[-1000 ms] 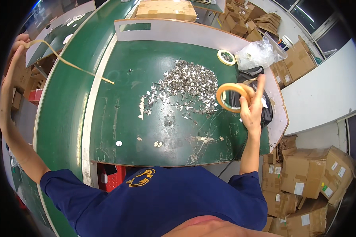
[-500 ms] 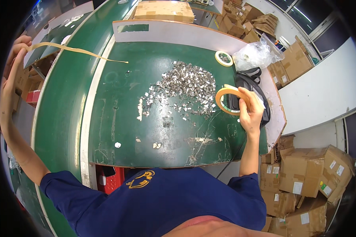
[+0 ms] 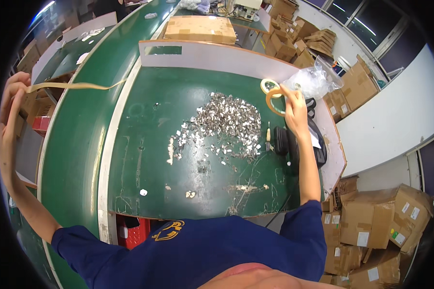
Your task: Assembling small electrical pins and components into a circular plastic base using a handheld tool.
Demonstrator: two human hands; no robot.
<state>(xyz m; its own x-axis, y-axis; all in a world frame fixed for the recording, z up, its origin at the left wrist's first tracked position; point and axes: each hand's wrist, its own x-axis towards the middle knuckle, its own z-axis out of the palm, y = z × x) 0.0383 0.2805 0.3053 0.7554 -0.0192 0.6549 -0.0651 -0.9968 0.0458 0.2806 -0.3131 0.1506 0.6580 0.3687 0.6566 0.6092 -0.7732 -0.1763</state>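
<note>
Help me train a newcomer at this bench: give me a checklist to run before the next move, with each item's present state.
1. Left hand grips one end of the tape strip: ok.
2. Tape strip separate from the tape roll: ok, its other end is loose.
3. Right hand holds the tape roll: ok.
4. Both hands clear of the pile of small parts: ok.
5. Pile gathered tightly: not ok, stray pieces lie around its edges.
6. Strip's loose end off the white rail: cannot tell from this single view.

Held tape roll (image 3: pixel 269 103) farther forward, yellow-handled tool (image 3: pixel 268 135) uncovered
</note>
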